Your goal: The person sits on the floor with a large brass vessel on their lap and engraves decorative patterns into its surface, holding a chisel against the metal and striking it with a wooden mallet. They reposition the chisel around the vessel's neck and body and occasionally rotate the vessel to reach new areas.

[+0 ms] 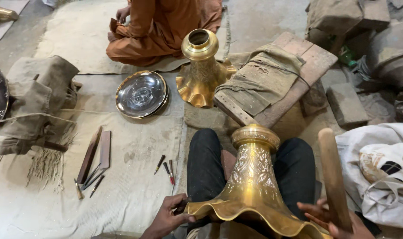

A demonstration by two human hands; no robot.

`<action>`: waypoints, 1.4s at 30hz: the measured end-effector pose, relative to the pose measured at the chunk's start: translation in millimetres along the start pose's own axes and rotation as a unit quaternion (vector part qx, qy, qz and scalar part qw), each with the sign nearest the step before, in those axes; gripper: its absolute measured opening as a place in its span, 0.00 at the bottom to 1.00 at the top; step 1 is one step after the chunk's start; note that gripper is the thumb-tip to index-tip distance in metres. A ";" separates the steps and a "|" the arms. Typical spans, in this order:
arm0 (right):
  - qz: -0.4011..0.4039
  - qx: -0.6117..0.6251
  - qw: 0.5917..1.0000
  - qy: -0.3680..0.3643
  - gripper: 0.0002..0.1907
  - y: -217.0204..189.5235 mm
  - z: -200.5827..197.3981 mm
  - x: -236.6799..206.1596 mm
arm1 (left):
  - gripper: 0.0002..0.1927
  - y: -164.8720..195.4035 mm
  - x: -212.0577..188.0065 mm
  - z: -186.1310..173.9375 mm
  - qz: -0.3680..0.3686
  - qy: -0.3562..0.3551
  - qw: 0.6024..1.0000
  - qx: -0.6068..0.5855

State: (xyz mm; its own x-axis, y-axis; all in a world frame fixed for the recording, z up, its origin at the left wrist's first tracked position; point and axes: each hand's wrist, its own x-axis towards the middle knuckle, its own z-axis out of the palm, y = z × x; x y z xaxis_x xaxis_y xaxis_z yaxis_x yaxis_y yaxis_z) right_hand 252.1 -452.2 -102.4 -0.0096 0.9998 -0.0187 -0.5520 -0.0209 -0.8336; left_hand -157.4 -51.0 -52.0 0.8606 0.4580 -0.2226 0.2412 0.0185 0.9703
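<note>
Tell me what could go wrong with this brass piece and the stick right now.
The engraved, flared brass vase rests across the knees, steadied only at its wavy rim by the left hand; it might roll or slip. The right hand holds a wooden stick close by; a stray swing could dent the vase or hit the fingers.

Looks like a floor-level metal workshop, brassware by the look of it. Engraved brass vases (253, 177) sit around, a chased plate (141, 94) lies on dusty cloth mats (135, 177), small chisels (165, 167) are scattered about, plus a worn wood block (294, 75), and another person (161, 26) sits cross-legged on the ground.
</note>
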 end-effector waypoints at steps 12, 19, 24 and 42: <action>0.087 0.175 0.966 0.172 0.35 10.2 11.3 1.8 | 0.18 95.1 8.2 29.8 0.055 0.124 0.991 0.013; 0.145 0.148 0.937 0.281 0.33 37.2 43.0 31.9 | 0.15 204.5 55.0 34.5 0.152 0.073 0.981 0.096; 0.198 0.131 0.898 0.371 0.31 77.3 71.7 59.7 | 0.20 234.5 72.9 29.4 0.207 0.023 0.968 0.141; 0.087 -0.363 0.742 0.557 0.24 -38.9 86.9 88.4 | 0.16 201.9 112.7 -13.0 0.037 -0.076 0.971 0.226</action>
State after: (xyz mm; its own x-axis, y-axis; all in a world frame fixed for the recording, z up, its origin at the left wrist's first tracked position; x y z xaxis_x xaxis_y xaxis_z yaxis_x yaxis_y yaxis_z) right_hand 200.2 -362.7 -23.6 0.8903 0.3683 -0.2679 -0.0245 -0.5486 -0.8357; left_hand -17.5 15.9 120.1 0.9314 0.3053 -0.1984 0.3179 -0.4163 0.8519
